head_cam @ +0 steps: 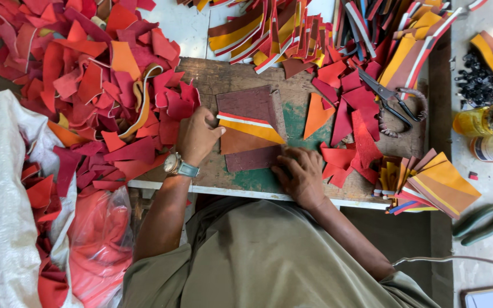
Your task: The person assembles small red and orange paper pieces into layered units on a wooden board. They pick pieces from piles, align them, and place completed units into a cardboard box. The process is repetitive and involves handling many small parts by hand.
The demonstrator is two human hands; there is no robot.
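Observation:
My left hand (199,136), with a watch on its wrist, presses on the left edge of a striped leather piece (250,132) in white, red, yellow and brown. That piece lies on a dark red mat (249,102) on the wooden work board (232,74). My right hand (299,174) rests, fingers curled, on the board at the piece's lower right corner. Whether it pinches anything is hidden by its knuckles.
Red and orange leather scraps (87,74) heap at the left and spill into a white sack (1,188). Striped strips (269,31) pile at the back. Scissors (389,97), a finished stack (437,182), black small parts (477,80), a bottle (486,120) and pliers (486,219) lie right.

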